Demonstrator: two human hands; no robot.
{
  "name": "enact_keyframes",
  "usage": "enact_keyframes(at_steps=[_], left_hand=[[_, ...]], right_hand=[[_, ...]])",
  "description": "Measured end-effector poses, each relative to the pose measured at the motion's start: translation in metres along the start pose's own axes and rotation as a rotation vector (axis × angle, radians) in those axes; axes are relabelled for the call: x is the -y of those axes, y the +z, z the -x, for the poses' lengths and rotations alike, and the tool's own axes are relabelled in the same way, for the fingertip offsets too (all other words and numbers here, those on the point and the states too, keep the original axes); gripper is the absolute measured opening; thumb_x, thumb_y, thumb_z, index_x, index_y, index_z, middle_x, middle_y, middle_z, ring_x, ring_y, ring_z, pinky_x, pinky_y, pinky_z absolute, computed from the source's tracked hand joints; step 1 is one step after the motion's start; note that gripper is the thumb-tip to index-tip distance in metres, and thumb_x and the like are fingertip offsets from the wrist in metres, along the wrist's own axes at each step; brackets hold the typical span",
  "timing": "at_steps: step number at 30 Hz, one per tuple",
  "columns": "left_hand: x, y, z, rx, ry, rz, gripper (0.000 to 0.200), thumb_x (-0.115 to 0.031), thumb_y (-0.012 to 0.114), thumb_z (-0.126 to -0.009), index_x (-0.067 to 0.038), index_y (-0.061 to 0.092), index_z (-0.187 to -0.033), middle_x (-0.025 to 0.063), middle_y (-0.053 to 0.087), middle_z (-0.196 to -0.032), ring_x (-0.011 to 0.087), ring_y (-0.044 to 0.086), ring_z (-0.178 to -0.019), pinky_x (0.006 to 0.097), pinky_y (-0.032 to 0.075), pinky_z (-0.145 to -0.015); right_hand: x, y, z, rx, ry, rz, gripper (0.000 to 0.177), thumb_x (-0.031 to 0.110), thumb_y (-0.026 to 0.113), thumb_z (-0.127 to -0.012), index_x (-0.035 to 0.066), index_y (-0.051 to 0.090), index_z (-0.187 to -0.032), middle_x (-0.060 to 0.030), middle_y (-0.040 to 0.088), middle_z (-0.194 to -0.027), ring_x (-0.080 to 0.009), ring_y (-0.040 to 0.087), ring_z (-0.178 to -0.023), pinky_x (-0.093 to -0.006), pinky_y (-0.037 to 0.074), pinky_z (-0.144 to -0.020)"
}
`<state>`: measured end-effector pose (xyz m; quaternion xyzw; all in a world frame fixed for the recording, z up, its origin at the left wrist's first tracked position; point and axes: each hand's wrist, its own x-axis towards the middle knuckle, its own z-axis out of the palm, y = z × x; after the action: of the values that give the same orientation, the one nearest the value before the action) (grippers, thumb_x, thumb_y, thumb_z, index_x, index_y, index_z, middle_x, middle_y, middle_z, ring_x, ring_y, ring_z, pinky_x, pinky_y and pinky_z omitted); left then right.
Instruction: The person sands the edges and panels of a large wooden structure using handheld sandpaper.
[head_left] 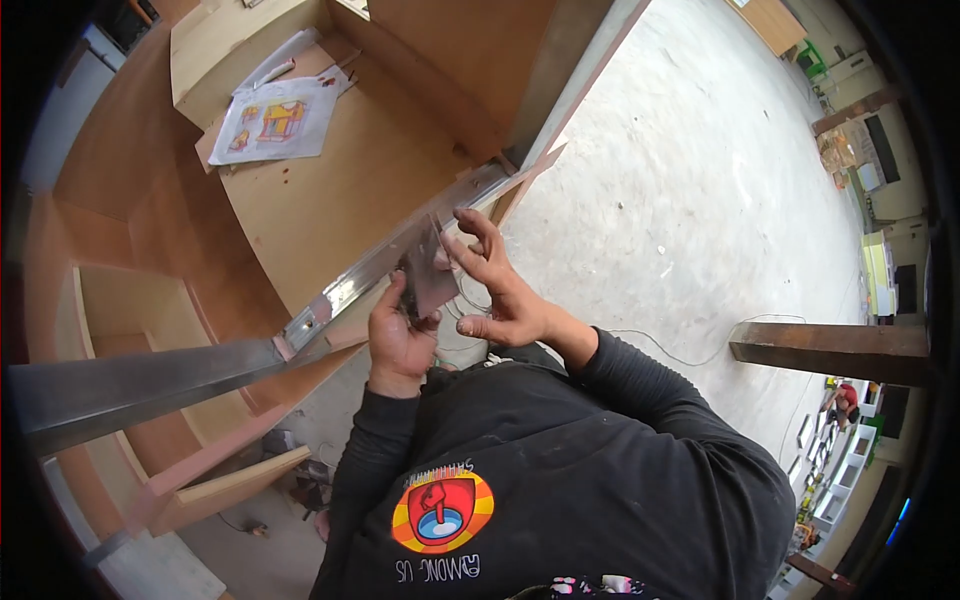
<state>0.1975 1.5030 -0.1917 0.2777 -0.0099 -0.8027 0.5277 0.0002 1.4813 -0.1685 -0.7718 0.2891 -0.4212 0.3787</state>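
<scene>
Our left hand (402,345) is gripping a thin flat piece (435,285), with the thumb lying along its near side and the fingers curling below; our right hand (512,300) is opening wide beside it, thumb and fingers standing apart and gripping nothing that we are able to see. The piece is hanging between the two hands, just beside the shiny strip (345,290) that is edging the wooden panel (345,190); blur is hiding what it is made of, and whether the right fingertips are touching it. We are judging the step in hand to be handling this piece at the strip; the next move seems to be calling for a steady left hold and a light pinch from the right. The strip is running slantwise from the metal bar (150,385) to the foot of the upright board (450,70), which is walling off the far end. On the left, the low shelves (145,300) are crowding our elbow room; on the right, the pale floor (680,200) is offering the widest space, though a loose cable (655,345) is crossing it. The papers (275,120) are lying well apart from the hands.
</scene>
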Motion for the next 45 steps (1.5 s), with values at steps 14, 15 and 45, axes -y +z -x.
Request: enact_keyframes(at_steps=[14, 15, 45], left_hand=[[0.015, 0.024, -0.011, 0.070, 0.289, -0.067, 0.041, -0.031, 0.052, -0.103, -0.007, 0.052, -0.135, 0.0078, 0.064, -0.126, 0.0206, 0.064, -0.109, 0.0349, 0.053, -0.088], [0.015, 0.020, -0.011, 0.090, 0.327, -0.095, 0.040, -0.032, 0.052, -0.103, -0.006, 0.053, -0.133, 0.0087, 0.064, -0.125, 0.0204, 0.065, -0.106, 0.0345, 0.054, -0.084], [-0.019, 0.009, 0.032, -0.367, 1.128, -0.720, 0.024, -0.018, 0.046, -0.106, 0.001, 0.059, -0.111, 0.0056, 0.065, -0.103, 0.0110, 0.058, -0.092, 0.0291, 0.048, -0.084]], right_hand=[[-0.029, 0.028, 0.002, -0.316, -0.045, -0.089, 0.058, 0.027, 0.071, -0.089, 0.020, 0.054, -0.144, -0.0238, 0.024, -0.159, -0.0413, 0.033, -0.140, -0.0478, 0.037, -0.107], [-0.030, 0.028, 0.003, -0.335, -0.034, -0.089, 0.056, 0.026, 0.073, -0.088, 0.022, 0.057, -0.142, -0.0231, 0.026, -0.158, -0.0407, 0.034, -0.140, -0.0475, 0.037, -0.106], [-0.021, 0.013, -0.019, -0.154, -0.009, -0.423, 0.043, 0.009, 0.065, -0.072, 0.001, 0.060, -0.115, -0.0213, 0.040, -0.144, -0.0327, 0.037, -0.138, -0.0450, 0.033, -0.109]])
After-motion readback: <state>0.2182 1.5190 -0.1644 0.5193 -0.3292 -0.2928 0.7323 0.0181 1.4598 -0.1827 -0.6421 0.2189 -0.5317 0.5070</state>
